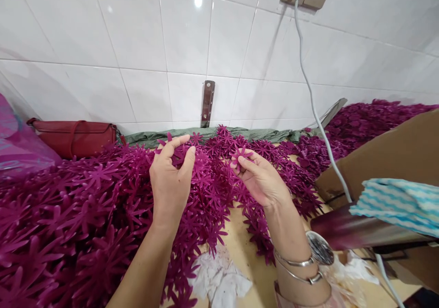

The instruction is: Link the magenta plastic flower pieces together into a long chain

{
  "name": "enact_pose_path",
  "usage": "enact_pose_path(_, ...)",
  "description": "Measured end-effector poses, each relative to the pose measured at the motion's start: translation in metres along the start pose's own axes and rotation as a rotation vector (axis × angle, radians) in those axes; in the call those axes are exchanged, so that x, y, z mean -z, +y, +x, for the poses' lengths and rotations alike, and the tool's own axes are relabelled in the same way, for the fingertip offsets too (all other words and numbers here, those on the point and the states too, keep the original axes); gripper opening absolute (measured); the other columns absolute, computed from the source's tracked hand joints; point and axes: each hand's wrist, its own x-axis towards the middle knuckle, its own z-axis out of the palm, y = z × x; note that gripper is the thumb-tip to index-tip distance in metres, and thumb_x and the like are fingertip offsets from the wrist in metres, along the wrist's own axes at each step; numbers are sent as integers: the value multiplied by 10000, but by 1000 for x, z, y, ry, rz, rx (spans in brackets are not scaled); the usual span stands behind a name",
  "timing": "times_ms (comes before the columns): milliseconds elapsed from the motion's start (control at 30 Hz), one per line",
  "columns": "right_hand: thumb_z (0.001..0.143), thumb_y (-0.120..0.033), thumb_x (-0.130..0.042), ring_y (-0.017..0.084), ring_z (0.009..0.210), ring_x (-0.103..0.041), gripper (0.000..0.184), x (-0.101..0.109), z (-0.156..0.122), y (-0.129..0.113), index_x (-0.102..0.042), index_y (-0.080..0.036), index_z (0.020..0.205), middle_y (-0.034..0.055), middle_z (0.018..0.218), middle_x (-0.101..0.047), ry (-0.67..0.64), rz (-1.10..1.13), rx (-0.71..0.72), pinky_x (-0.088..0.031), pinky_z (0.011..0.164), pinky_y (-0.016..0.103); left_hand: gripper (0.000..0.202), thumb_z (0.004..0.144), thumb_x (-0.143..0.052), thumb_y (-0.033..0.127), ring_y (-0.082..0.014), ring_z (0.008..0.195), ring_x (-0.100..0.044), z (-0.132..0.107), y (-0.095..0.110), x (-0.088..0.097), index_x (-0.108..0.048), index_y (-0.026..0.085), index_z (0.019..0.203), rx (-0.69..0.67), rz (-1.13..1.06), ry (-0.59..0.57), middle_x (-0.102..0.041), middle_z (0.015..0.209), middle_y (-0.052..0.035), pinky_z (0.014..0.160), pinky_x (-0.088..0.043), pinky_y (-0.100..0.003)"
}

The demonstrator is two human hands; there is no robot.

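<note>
My right hand point(260, 175) pinches a small magenta petal flower point(243, 153) between thumb and fingertips, its narrow petals spread outward. To its left, my left hand point(171, 180) is raised over the pile with thumb and index finger apart. Magenta petals show behind its fingers; whether any of them rest in that hand is unclear. Below and around both hands lies a large heap of loose magenta flowers point(99, 221), many-petalled and overlapping.
A tiled wall point(137, 38) rises behind, with a plugged-in grey cable point(310, 88) hanging down. At left are a red bag point(75, 139) and a pink plastic bag point(24, 143). Crumpled white cloth point(221, 280) lies in front. Cardboard point(384, 157) and a striped cloth point(398, 205) stand right.
</note>
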Motion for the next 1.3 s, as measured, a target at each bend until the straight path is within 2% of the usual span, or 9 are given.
enact_pose_path(100,592,-308,-959,110,635,-635,310,-5,-1,5,-700,-205,726,-21,685,-723,-19,-75,54,-511,692,255,265,916,-669,335,-217,1057,-694,-3,3,-2,-767,221,1135,6,-92,-89,-774,1163,-40,1018,-491,-321)
enact_pose_path(267,611,-373,-947,126,577,-643,320,-10,-4,10,-704,-199,725,-7,644,-736,-18,-168,77,-512,644,267,332,900,-690,406,-176,827,-713,-9,-6,-15,-757,211,1161,187,-343,-366,-789,1111,-53,822,-568,-308)
enact_pose_path(500,661,-398,-920,97,512,-563,339,-9,-4,13,-643,-203,643,-38,562,-670,-40,-248,113,-461,578,241,305,873,-724,401,-211,1020,-714,-13,-8,-21,-777,217,1111,204,-397,-455,-781,1152,-62,919,-554,-318)
enact_pose_path(567,669,-401,-916,96,513,-562,345,-9,-4,14,-635,-202,641,-36,562,-668,-58,-276,108,-456,579,240,271,867,-730,393,-200,976,-716,-14,-7,-21,-787,211,1060,197,-397,-458,-787,1109,-55,894,-553,-303)
enact_pose_path(700,618,-399,-941,94,502,-548,379,-10,-5,13,-617,-206,645,-50,566,-647,-62,-253,74,-437,552,239,247,870,-718,423,-139,696,-653,-13,-8,-21,-771,190,932,202,-364,-446,-769,903,-19,720,-533,-260)
enact_pose_path(833,629,-414,-936,93,551,-571,371,-7,-3,6,-636,-206,693,-46,610,-665,-69,-186,36,-467,603,238,273,857,-730,457,-113,606,-584,-9,-16,-20,-755,197,938,246,-373,-367,-719,763,15,663,-498,-240)
enact_pose_path(1067,633,-435,-927,115,591,-588,355,0,0,2,-657,-210,684,-33,623,-681,-26,-216,124,-485,659,263,228,837,-751,406,-164,823,-673,-1,-19,-14,-774,188,902,181,-309,-261,-777,920,-20,842,-512,-271)
enact_pose_path(1200,653,-474,-905,115,553,-560,389,0,0,5,-619,-210,640,-31,578,-663,-11,-290,167,-456,623,265,254,836,-751,376,-187,891,-693,1,-11,-8,-772,202,1019,144,-170,-170,-783,1021,-36,898,-512,-293)
enact_pose_path(1300,670,-489,-891,113,535,-551,396,0,0,6,-609,-214,632,-36,556,-648,-14,-318,180,-447,612,266,334,842,-746,394,-183,876,-690,1,-8,-6,-748,205,1117,144,-203,-106,-772,1039,-47,868,-533,-295)
